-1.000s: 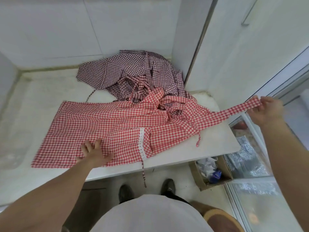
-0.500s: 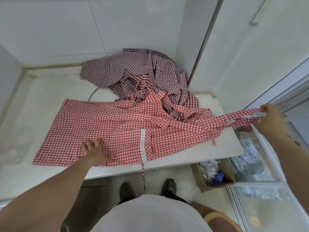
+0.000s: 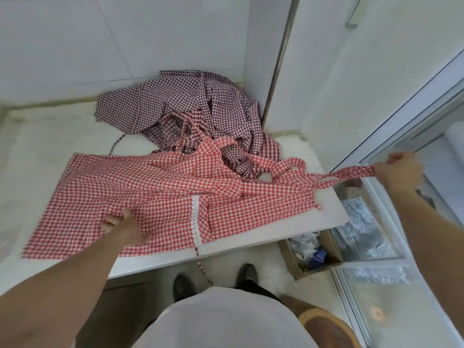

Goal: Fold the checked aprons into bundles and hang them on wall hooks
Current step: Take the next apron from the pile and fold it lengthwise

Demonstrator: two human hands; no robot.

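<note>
A red-and-white checked apron [image 3: 155, 194] lies spread across the white counter [image 3: 296, 222], a white lace strip down its middle. My left hand [image 3: 125, 226] rests on its lower part, fingers bent into the cloth. My right hand [image 3: 399, 169] pinches the end of the apron's strap [image 3: 351, 173], stretched taut past the counter's right edge. Behind lies a crumpled heap of dark purple checked aprons [image 3: 190, 106] against the back wall.
A cardboard box [image 3: 311, 254] with rubbish sits on the floor to the right of the counter. A glass door frame [image 3: 391, 136] stands at the right. My shoes [image 3: 246, 275] are below the counter edge. White tiled walls enclose the corner.
My right hand has pulled the strap lower and further right, drawing the apron's top taut. My left hand has curled its fingers into the cloth where it earlier lay flat.
</note>
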